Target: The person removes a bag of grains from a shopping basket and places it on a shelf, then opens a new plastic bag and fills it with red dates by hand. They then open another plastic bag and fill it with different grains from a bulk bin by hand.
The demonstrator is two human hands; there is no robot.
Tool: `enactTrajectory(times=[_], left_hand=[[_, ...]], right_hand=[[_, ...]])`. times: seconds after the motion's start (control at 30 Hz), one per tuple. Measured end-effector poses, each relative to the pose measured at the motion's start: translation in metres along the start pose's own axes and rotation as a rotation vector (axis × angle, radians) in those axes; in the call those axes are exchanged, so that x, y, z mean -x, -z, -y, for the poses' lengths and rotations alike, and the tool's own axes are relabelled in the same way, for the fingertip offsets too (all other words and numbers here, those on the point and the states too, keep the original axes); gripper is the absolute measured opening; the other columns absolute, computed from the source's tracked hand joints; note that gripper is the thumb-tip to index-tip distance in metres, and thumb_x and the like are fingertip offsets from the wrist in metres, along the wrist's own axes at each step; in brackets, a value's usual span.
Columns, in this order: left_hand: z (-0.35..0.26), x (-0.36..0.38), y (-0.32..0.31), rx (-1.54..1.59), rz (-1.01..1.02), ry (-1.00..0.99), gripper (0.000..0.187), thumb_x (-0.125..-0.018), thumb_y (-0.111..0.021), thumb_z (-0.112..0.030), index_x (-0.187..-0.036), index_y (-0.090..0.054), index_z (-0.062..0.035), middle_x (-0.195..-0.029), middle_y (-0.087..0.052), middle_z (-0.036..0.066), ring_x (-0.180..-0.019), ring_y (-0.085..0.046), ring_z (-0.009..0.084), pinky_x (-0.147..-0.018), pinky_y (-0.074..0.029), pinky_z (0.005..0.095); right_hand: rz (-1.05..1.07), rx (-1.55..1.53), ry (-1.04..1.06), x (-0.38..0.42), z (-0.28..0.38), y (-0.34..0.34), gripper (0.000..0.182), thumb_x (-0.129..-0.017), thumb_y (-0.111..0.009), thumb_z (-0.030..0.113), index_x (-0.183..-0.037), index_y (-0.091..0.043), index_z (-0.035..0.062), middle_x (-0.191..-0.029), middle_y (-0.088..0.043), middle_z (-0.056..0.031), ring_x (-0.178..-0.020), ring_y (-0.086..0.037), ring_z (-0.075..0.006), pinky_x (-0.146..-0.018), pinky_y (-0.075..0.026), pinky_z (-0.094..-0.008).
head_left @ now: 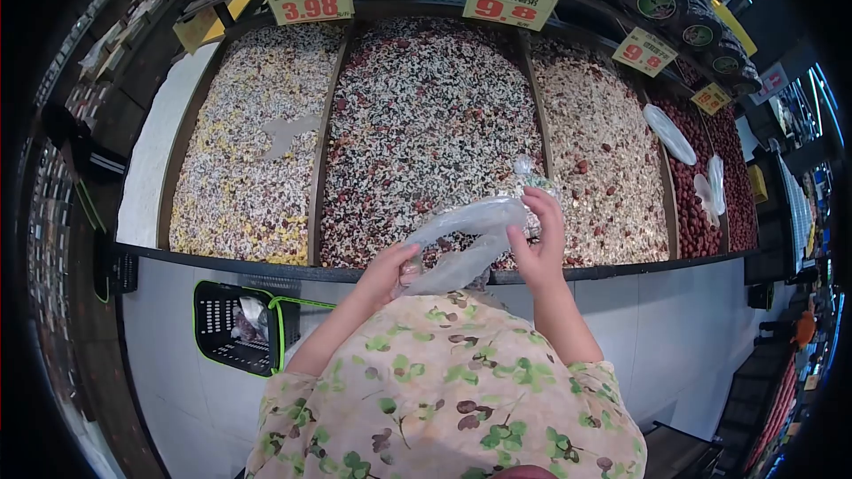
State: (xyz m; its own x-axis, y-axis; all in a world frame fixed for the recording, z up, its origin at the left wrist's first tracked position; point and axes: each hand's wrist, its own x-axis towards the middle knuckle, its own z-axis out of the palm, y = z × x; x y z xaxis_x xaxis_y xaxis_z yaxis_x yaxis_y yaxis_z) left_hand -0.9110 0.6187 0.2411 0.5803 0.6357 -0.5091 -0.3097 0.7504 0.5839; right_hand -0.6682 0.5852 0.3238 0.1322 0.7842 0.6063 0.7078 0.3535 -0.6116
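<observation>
A thin clear plastic bag (468, 222) is stretched between my two hands, its mouth spread into a loop. My left hand (388, 273) is closed around the bag's left side. My right hand (545, 239) has the opposite rim between thumb and fingers, which curve around it. Behind the bag lies a bin of mixed grains and beans (426, 115). Just beyond my right fingers, a small knotted piece of clear plastic (524, 164) rests near the divider; what it belongs to is partly hidden.
To the left is a lighter grain mix (240, 160) with a flat scoop-like piece (290, 135) on it. Right of the divider is a pale mix (603, 160), then red dates (692, 151) with plastic bags (670, 135). A black basket (238, 328) stands on the floor. Price signs (309, 0) line the back.
</observation>
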Motion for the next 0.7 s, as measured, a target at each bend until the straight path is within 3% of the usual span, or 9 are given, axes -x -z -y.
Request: enactTrajectory(times=[0.1,0.17,0.27,0.33,0.4,0.47,0.6,0.63,0.7], left_hand=[[-0.001,-0.003,-0.002,-0.015,0.1,0.03,0.02,-0.09,-0.049,-0.021,-0.099,-0.053,-0.0038,-0.068,-0.049,-0.003,-0.055,-0.047,0.005,-0.048,-0.039,0.0196],[-0.002,-0.003,-0.02,0.065,-0.045,0.002,0.02,-0.09,-0.049,-0.019,-0.101,-0.054,-0.0031,-0.075,-0.056,0.002,-0.06,-0.054,0.0098,-0.053,-0.045,0.0239],[-0.009,0.001,-0.032,0.197,-0.036,-0.008,0.021,-0.089,-0.048,-0.016,-0.105,-0.053,-0.0027,-0.086,-0.06,0.006,-0.071,-0.058,0.0137,-0.062,-0.049,0.029],[-0.013,0.003,-0.034,0.251,-0.055,-0.026,0.021,-0.089,-0.048,-0.015,-0.105,-0.053,-0.0032,-0.087,-0.059,0.006,-0.074,-0.058,0.0141,-0.064,-0.049,0.0299],[-0.016,0.0,-0.032,0.304,-0.072,-0.04,0.02,-0.089,-0.048,-0.014,-0.105,-0.053,-0.0037,-0.088,-0.059,0.005,-0.076,-0.057,0.0145,-0.067,-0.049,0.0307],[-0.019,-0.005,-0.023,0.375,-0.001,-0.145,0.025,-0.089,-0.047,-0.019,-0.109,-0.052,-0.0033,-0.091,-0.059,0.006,-0.083,-0.058,0.0185,-0.078,-0.048,0.0374],[-0.039,-0.011,-0.021,0.456,0.155,-0.171,0.018,-0.089,-0.047,-0.013,-0.105,-0.053,-0.0049,-0.087,-0.058,0.003,-0.077,-0.056,0.0126,-0.072,-0.048,0.0308],[-0.043,-0.011,-0.022,0.44,0.126,-0.244,0.02,-0.09,-0.046,-0.014,-0.106,-0.052,-0.0041,-0.092,-0.059,0.005,-0.084,-0.058,0.0154,-0.078,-0.048,0.0328],[-0.056,-0.004,-0.033,0.455,0.074,-0.277,0.021,-0.091,-0.044,-0.014,-0.107,-0.051,-0.0034,-0.096,-0.06,0.008,-0.089,-0.058,0.0178,-0.081,-0.048,0.0348]], right_hand=[[0.45,-0.357,0.078,0.004,0.018,0.005,0.042,-0.069,-0.065,0.012,-0.108,-0.052,0.0017,-0.112,-0.052,-0.0175,-0.103,-0.052,-0.0304,-0.089,-0.04,-0.037],[0.656,-0.379,0.053,0.007,0.033,-0.01,0.046,-0.07,-0.067,0.017,-0.11,-0.051,0.0011,-0.113,-0.053,-0.0195,-0.105,-0.052,-0.0317,-0.091,-0.04,-0.0381],[0.826,-0.272,-0.066,0.022,0.031,-0.038,0.055,-0.071,-0.068,0.025,-0.116,-0.047,0.0015,-0.115,-0.052,-0.0212,-0.106,-0.052,-0.0347,-0.091,-0.041,-0.0388],[0.781,-0.23,-0.002,0.023,0.027,-0.043,0.06,-0.072,-0.068,0.029,-0.12,-0.043,0.0022,-0.106,-0.055,-0.0229,-0.097,-0.056,-0.0371,-0.084,-0.044,-0.0405],[1.024,-0.176,-0.251,0.017,0.025,-0.037,0.054,-0.072,-0.069,0.029,-0.114,-0.048,0.0039,-0.09,-0.06,-0.0213,-0.084,-0.059,-0.037,-0.073,-0.046,-0.0419],[1.081,-0.106,-0.186,0.02,0.014,-0.037,0.048,-0.071,-0.068,0.029,-0.108,-0.052,0.0041,-0.081,-0.061,-0.0201,-0.078,-0.06,-0.037,-0.07,-0.046,-0.0428],[1.066,-0.002,-0.065,0.015,0.01,-0.031,0.029,-0.074,-0.067,0.027,-0.091,-0.059,0.0041,-0.072,-0.061,-0.0185,-0.071,-0.059,-0.0386,-0.064,-0.046,-0.043],[1.062,-0.002,-0.063,0.013,0.008,-0.03,0.029,-0.074,-0.067,0.027,-0.091,-0.059,0.0041,-0.072,-0.061,-0.0185,-0.071,-0.059,-0.0386,-0.064,-0.046,-0.043],[0.961,-0.053,-0.105,0.007,0.004,-0.03,0.021,-0.078,-0.063,0.021,-0.086,-0.061,0.0028,-0.068,-0.06,-0.017,-0.065,-0.06,-0.0324,-0.061,-0.046,-0.0394]])
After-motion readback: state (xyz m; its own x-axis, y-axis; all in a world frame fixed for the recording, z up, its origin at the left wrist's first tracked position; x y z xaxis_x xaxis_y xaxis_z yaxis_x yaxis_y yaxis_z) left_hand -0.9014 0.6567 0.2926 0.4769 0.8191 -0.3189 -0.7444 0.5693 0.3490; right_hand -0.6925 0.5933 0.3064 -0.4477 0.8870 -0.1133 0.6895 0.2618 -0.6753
